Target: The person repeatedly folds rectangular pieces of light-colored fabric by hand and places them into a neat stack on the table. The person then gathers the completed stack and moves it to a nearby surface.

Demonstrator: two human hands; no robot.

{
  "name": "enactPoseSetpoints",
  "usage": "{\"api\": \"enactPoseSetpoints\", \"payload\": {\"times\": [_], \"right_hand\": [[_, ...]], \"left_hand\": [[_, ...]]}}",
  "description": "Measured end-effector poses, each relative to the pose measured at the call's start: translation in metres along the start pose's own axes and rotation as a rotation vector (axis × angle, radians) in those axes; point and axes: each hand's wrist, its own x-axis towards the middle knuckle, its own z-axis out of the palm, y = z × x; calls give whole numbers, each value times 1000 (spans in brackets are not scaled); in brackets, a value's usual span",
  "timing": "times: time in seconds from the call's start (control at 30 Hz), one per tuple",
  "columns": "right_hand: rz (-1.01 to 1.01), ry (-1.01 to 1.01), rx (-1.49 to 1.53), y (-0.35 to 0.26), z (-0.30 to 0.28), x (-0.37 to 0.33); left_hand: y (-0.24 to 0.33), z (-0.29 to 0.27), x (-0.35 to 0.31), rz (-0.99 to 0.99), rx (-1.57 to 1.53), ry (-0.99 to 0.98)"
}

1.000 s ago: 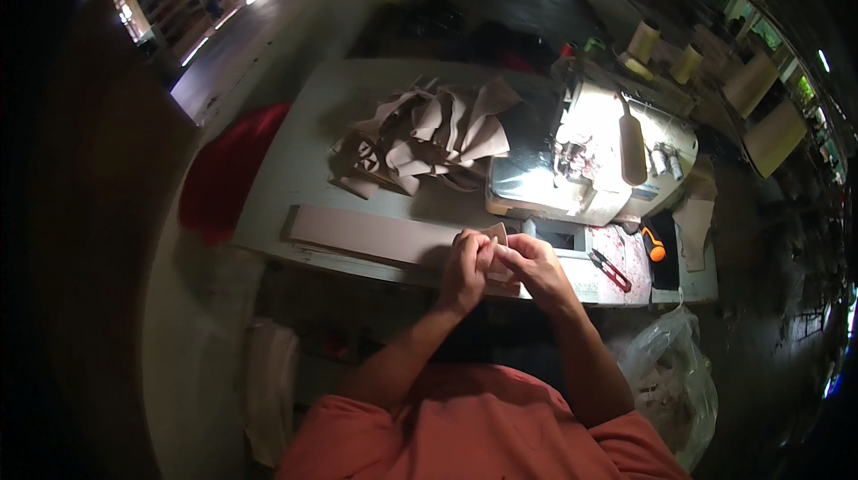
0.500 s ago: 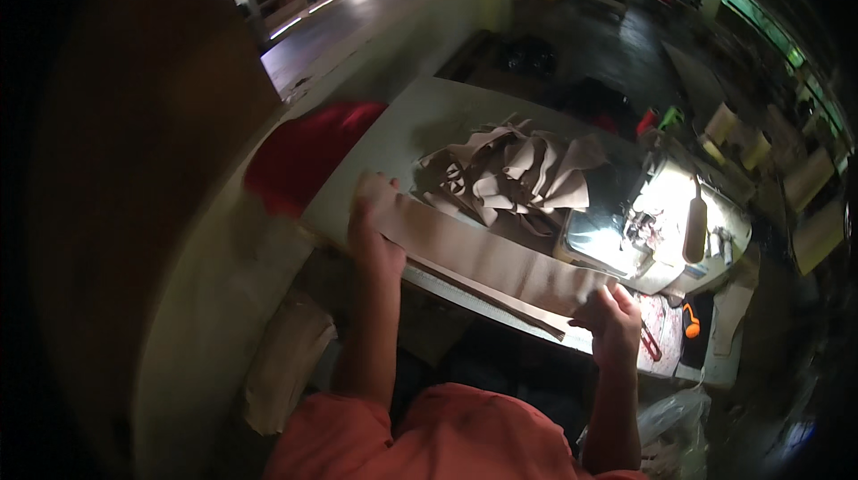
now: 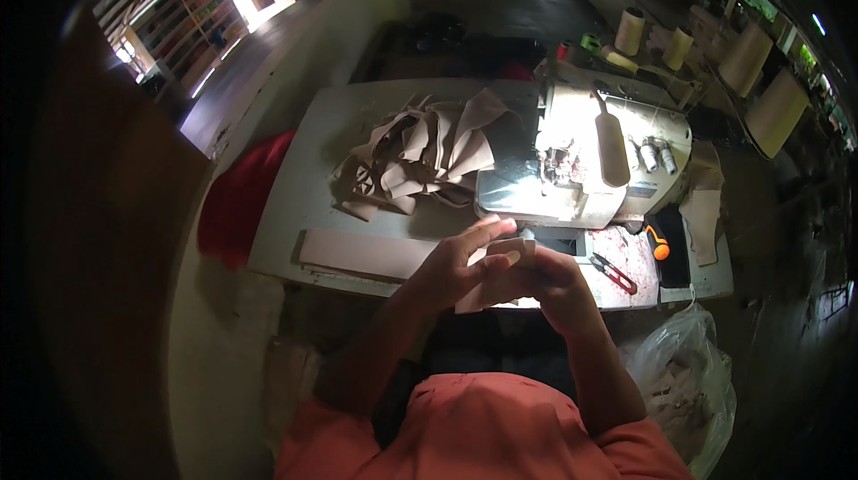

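Strip (image 3: 488, 295) held by near edge of desk (image 3: 306, 163): R hand (image 3: 556, 280) grasping, L hand (image 3: 454, 267) thumb on it, can't tell if gripping. Prob. light, soft, bendy; I'd pinch nr ends.

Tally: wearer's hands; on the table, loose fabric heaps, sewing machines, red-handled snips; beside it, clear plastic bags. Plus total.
Hands: 2 (left hand, right hand)
Fabric heap: 1
Sewing machine: 1
Red-handled snips: 1
Clear plastic bag: 1
Total: 6
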Motion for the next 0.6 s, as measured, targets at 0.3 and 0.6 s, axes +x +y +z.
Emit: {"api": "enactPoseSetpoints", "payload": {"times": [0.3,0.6], "right_hand": [[18,103,-4,7,-12,-14],[7,274,236,28,-42,21]], "left_hand": [[15,10,13,-250,-102,184],[-3,15,79,246,564,226]]}}
